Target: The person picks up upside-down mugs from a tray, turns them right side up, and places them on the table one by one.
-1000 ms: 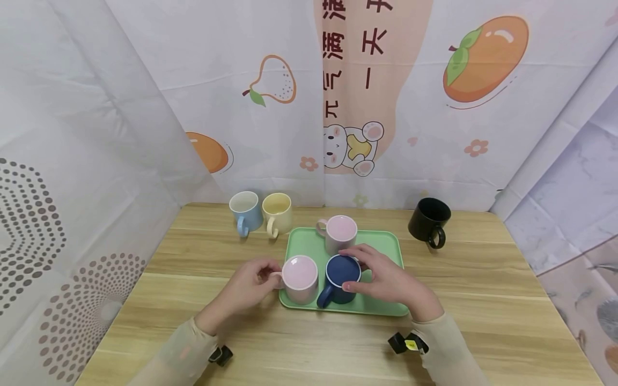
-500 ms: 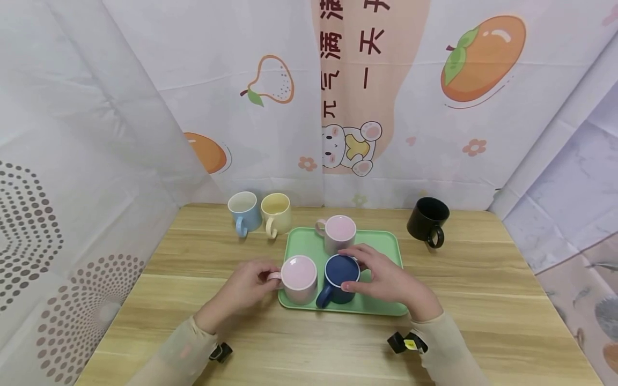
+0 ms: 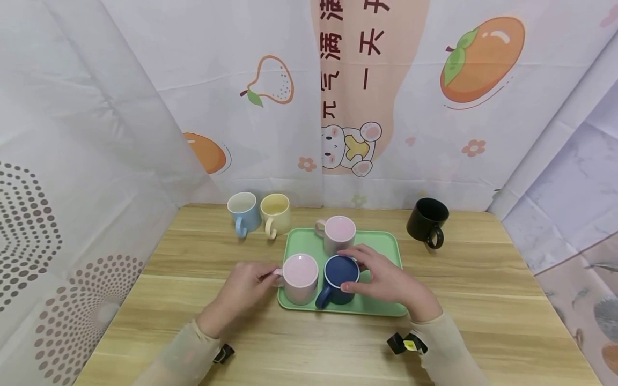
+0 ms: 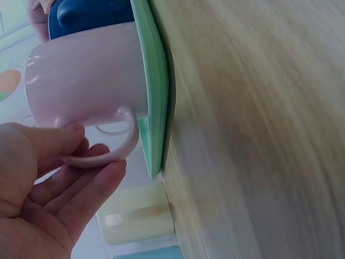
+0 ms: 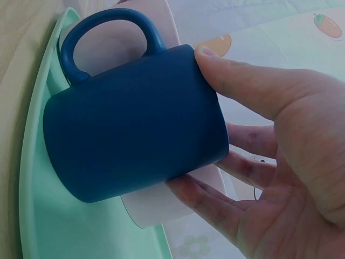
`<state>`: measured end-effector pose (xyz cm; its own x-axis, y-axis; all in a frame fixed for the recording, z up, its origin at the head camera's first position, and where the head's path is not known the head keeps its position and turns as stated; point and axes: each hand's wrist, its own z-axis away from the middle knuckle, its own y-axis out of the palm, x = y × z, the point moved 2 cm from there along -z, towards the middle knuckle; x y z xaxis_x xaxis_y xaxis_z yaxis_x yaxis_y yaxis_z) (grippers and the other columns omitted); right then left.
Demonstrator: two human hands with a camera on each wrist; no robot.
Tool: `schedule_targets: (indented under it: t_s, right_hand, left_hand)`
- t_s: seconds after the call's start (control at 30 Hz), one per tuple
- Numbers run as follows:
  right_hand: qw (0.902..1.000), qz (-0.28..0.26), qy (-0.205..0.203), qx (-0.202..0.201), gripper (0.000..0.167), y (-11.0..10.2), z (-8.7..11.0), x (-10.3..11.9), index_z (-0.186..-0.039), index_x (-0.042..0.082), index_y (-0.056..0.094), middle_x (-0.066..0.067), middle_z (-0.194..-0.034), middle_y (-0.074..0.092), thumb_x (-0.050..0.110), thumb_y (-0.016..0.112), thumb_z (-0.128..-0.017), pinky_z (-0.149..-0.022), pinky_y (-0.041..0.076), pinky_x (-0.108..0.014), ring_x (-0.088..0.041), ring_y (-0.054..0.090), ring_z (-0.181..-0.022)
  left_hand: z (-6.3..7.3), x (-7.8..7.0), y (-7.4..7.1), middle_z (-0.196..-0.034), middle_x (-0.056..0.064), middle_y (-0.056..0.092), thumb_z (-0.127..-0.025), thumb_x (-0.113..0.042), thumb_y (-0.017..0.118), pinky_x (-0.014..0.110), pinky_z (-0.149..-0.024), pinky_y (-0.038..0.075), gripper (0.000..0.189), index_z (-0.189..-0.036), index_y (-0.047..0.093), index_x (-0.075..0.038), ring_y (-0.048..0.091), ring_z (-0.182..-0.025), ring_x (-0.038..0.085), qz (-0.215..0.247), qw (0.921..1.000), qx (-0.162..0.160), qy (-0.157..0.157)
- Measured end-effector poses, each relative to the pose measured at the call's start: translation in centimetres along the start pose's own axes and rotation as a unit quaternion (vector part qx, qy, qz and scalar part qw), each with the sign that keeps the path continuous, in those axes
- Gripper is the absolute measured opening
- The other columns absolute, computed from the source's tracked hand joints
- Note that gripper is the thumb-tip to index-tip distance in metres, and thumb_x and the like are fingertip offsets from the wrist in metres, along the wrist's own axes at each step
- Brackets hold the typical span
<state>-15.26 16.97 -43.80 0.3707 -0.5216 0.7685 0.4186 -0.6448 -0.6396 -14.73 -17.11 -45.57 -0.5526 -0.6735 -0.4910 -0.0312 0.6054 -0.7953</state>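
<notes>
In the head view, my left hand (image 3: 243, 289) pinches the handle of a pink mug (image 3: 300, 284) at the front left of a green tray (image 3: 379, 305). The left wrist view shows the thumb (image 4: 62, 137) on top of that handle and fingers curled beneath it. My right hand (image 3: 386, 276) grips a dark blue mug (image 3: 340, 276) near its rim, thumb on the near side and fingers on the far side. The blue mug's handle points to the front left. Behind it on the tray stands another pink mug (image 3: 339, 233), partly covered by the right hand.
At the back left of the wooden table (image 3: 309, 348), a light blue mug (image 3: 246, 217) and a yellow mug (image 3: 277, 217) stand side by side. A black mug (image 3: 427, 220) stands at the back right. A printed curtain (image 3: 203, 80) hangs behind the table.
My left hand has closed its fingers onto the pink mug's handle, and that mug has shifted very slightly to the right. The right hand and blue mug look unchanged.
</notes>
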Motion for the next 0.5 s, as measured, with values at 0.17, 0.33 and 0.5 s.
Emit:
schedule_targets:
  t_s: [0.17, 0.33, 0.5]
  right_hand:
    - [1.0, 0.002, -0.006, -0.001, 0.073, 0.0, 0.0, 0.1, -0.156, 0.008, 0.057, -0.012, -0.148, 0.058, 0.039, 0.087, -0.096, -0.101, 0.059, -0.057, -0.023, 0.065, -0.116]
    - [0.9999, 0.004, -0.008, -0.004, 0.073, -0.1, 0.0, 0.3, -0.156, 0.008, 0.057, -0.013, -0.148, 0.058, 0.037, 0.087, -0.096, -0.1, 0.059, -0.055, -0.023, 0.066, -0.115]
    - [1.0, -0.001, -0.007, -0.002, 0.073, -0.1, 0.0, 0.3, -0.156, 0.008, 0.057, -0.013, -0.148, 0.058, 0.037, 0.087, -0.096, -0.1, 0.059, -0.056, -0.023, 0.066, -0.115]
  left_hand:
    - [-0.1, -0.4, 0.2, -0.096, 0.004, 0.083, -0.095, -0.006, 0.085, 0.041, -0.077, 0.067, 0.007, -0.101, 0.086, -0.01, 0.08, -0.087, 0.02, -0.035, 0.9987, -0.037, 0.008]
    - [-0.7, -0.9, 0.5, -0.093, 0.008, 0.083, -0.096, -0.003, 0.083, 0.041, -0.073, 0.067, 0.007, -0.102, 0.085, -0.006, 0.08, -0.082, 0.022, -0.038, 0.998, -0.05, 0.004]
    - [-1.5, -1.2, 1.0, -0.081, 0.009, 0.079, -0.095, 0.001, 0.082, 0.038, -0.059, 0.063, 0.008, -0.101, 0.08, -0.004, 0.073, -0.066, 0.02, -0.063, 0.9948, -0.076, 0.024]
